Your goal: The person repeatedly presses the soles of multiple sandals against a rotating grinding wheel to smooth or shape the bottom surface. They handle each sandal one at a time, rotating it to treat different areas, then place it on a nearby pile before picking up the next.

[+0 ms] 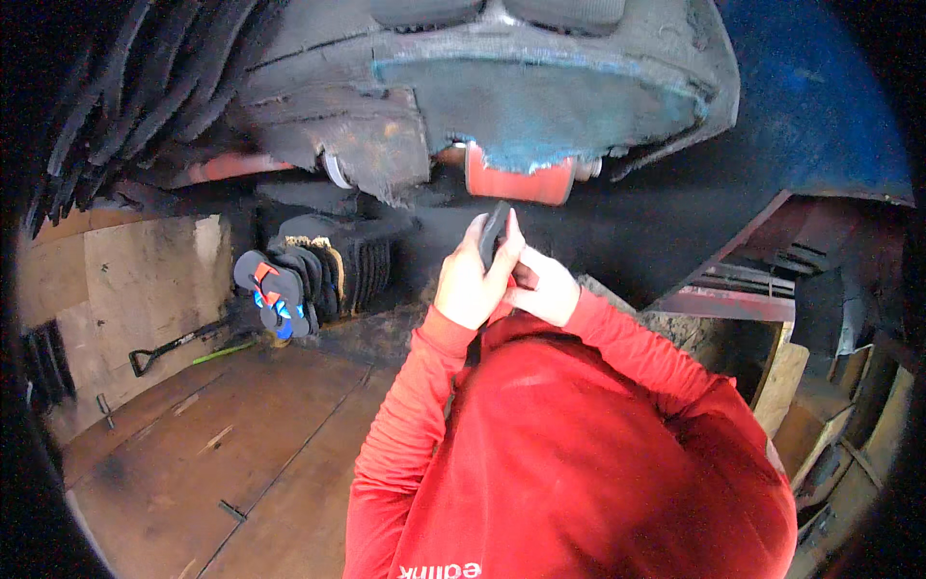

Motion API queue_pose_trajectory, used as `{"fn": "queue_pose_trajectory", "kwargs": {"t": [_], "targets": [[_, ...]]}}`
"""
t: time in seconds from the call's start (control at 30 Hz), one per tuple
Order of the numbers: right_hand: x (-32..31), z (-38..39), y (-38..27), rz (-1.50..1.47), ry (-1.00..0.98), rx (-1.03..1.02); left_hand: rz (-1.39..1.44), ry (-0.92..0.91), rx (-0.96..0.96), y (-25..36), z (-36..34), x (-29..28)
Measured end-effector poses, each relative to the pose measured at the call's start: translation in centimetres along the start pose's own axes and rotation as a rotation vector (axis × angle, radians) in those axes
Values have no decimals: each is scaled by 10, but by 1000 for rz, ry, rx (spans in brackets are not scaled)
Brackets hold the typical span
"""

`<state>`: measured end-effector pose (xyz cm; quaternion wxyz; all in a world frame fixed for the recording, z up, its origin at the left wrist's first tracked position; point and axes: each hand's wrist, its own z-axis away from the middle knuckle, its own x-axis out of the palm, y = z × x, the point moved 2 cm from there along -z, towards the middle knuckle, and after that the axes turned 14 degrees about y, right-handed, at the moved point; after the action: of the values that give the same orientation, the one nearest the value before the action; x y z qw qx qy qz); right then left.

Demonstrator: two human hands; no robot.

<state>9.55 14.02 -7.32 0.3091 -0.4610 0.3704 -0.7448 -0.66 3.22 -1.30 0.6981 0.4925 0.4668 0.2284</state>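
My left hand (467,282) is closed round a dark, flat flip-flop sole (494,232), which stands edge-on between thumb and fingers. Against its near end my right hand (543,287) is closed too, its fingertips partly hidden behind the left hand. Just beyond the sole's upper tip is a red-orange sanding wheel (519,176) under the machine's dusty hood (540,101); a small gap seems to lie between them. Whether the wheel is spinning cannot be told from this picture.
Several flip-flops with orange and blue straps (275,289) hang left of a stack of dark soles (362,270). A black-handled tool (164,352) leans by a wooden board (154,270). Brown floor panels (212,444) spread below; wooden pieces (779,386) stand at right.
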Motion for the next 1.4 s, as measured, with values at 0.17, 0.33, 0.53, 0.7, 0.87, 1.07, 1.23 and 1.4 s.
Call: {"fn": "queue_pose_trajectory", "kwargs": {"t": [0.17,0.33,0.53,0.7,0.87,1.07,1.23,1.4], "targets": [[0,-9,-9,95,-49,50,-154,-1,84,10,-23,8],[-24,-33,-28,-19,30,98,-312,-78,55,3,-50,43],[-26,-14,-28,674,80,-302,281,64,-179,-19,-3,44],[6,3,-8,1262,426,-728,284,46,-74,-12,-5,18],[2,-5,-8,929,302,-432,-129,126,161,18,-23,8],[2,-2,-3,271,78,-146,-364,139,212,35,-24,1],[-9,-14,-2,-121,23,111,-474,76,119,18,-44,31],[-27,-31,-12,311,108,-33,-255,202,80,-1,-41,50]]}}
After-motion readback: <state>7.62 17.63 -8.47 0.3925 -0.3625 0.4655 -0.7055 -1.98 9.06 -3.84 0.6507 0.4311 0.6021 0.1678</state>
